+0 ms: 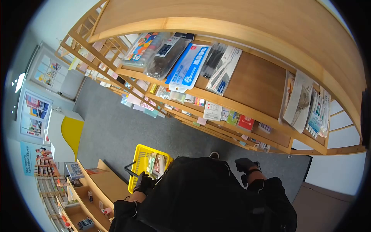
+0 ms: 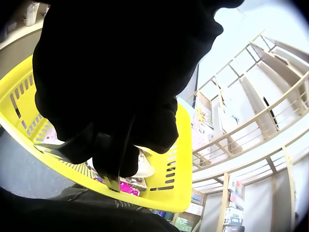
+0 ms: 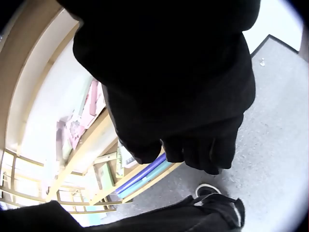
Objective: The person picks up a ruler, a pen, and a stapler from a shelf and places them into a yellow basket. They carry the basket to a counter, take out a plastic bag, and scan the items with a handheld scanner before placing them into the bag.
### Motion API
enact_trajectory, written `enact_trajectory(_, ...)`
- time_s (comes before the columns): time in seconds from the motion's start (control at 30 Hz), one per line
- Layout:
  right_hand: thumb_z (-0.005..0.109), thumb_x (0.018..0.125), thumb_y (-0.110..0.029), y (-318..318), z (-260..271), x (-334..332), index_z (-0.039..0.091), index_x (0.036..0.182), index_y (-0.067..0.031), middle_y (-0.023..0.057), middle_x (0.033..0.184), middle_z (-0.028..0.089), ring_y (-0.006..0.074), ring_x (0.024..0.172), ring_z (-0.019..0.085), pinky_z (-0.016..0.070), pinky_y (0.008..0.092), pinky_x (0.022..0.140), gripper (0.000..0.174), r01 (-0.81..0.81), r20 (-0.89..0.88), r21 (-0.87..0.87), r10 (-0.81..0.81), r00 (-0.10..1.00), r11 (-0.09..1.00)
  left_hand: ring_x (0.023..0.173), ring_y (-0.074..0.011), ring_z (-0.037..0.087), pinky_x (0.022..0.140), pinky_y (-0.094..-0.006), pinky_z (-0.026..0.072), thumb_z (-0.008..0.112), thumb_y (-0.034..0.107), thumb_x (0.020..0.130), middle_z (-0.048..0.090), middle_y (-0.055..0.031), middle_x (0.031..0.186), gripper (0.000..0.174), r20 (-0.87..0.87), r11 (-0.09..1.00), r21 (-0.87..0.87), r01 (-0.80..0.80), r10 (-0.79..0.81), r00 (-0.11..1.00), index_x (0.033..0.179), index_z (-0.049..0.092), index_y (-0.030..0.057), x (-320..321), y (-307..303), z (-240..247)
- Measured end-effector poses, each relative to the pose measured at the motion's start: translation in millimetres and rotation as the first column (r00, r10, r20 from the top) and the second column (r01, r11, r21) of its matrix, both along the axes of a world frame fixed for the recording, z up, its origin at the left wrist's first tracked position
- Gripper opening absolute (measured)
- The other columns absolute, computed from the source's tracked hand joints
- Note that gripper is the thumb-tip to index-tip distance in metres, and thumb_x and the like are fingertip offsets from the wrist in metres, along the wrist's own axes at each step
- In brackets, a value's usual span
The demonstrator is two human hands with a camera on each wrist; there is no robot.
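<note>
Head view: lower centre, a black-gloved left hand (image 1: 143,183) grips one yellow basket (image 1: 142,160); the right hand (image 1: 245,166), lower right, hangs loose, empty. I read "Stationery Selection Store" on one sign (image 1: 28,158), far left.

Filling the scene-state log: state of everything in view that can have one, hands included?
Yellow basket: mouth up, packaged goods inside
Left hand: gloved, gripping the basket
Right hand: gloved, fingers loosely bent, nothing visibly held
Upper shelf: partly stocked
Blue-and-white pack: lying on the shelf
Ceiling light: lit
</note>
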State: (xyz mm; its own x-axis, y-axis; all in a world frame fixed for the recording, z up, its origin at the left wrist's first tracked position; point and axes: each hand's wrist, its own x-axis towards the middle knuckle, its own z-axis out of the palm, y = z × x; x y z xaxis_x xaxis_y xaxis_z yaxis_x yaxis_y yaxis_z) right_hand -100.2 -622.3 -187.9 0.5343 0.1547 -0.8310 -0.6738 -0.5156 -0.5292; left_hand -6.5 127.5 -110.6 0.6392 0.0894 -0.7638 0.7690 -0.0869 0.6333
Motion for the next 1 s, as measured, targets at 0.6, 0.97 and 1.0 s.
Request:
enact_trajectory(0.6,0.047,0.111,-0.047,185.8,9.2,-19.3,0.075,0.078,-0.0075,0.0099,0.072,0.074,0.0289,0.070,0.073,0.0561,0.0481,0.073,0.058,0.530,-0.191,-0.147,-0.550,0.813,0.835,0.066,-0.0253,0.061,0.062,-0.0416,0.0510,0.052,0.049,0.111,0.061,-0.0041,0.072,0.038,-0.314,0.984,-0.105,-0.142,0.102,0.944,0.103,0.070,0.0176,197.3,94.0,57.0)
enact_trajectory(0.97,0.069,0.105,-0.034,256.5,263.0,256.3,0.076,0.120,-0.0058,0.0025,0.096,0.077,0.0153,0.083,0.071,0.0560,0.0336,0.076,0.032,0.586,0.361,0.173,-0.605,0.710,0.791,0.076,-0.0291,0.065,0.065,-0.0466,0.0580,0.046,0.036,0.115,0.066,-0.0122,0.096,0.037,-0.343,0.975,-0.214,-0.055,-0.023,0.939,0.123,0.063,0.0040,272.7,177.5,-24.3)
enact_trajectory(1.0,0.075,0.104,-0.034,255.2,287.5,280.4,0.074,0.130,-0.0057,0.0007,0.103,0.077,0.0124,0.088,0.069,0.0559,0.0291,0.077,0.038,0.521,0.406,0.232,-0.569,0.715,0.821,0.076,-0.0291,0.065,0.065,-0.0466,0.0580,0.046,0.036,0.115,0.066,-0.0122,0.096,0.037,-0.341,0.974,-0.218,-0.060,-0.018,0.940,0.123,0.063,0.0040,272.1,162.9,-5.5)
